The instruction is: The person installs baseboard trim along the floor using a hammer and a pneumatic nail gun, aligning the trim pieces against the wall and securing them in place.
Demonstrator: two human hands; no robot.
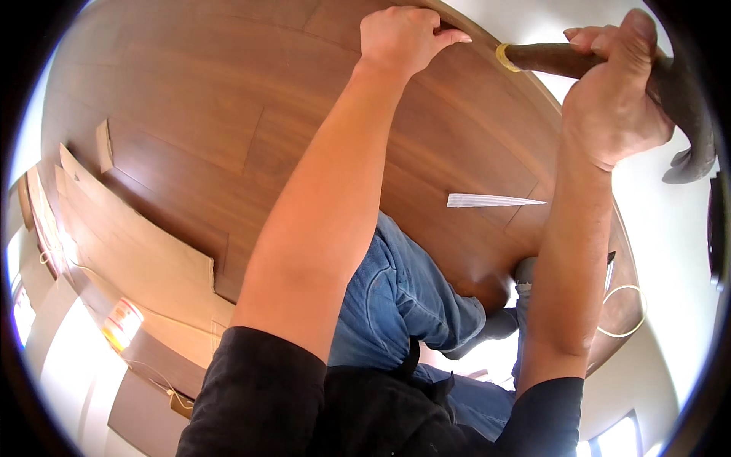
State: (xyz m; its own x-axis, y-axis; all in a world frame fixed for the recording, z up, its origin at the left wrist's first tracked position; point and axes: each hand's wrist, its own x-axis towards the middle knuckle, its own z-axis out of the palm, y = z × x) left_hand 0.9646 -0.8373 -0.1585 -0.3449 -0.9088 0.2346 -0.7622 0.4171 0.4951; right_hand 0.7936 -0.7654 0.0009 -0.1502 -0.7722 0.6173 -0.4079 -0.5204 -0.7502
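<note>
Filling most of the frame, a brown wood-plank floor (198, 129) curves from upper left to lower right. Cardboard sheets (129, 244) lie flat along the left edge, w/ a small orange-and-white container (122, 323) just below them. Person's blue jeans (396, 305) show at centre bottom. Left hand (403, 36), top centre, is curled in a loose fist, fingertips pressing the floor's far edge. Right hand (613, 91), upper right, is clamped round a dark hammer handle (556, 58); the hammer head (689, 114) curves down at right. White paper strip (491, 200) lies on planks, centre-right.
</note>
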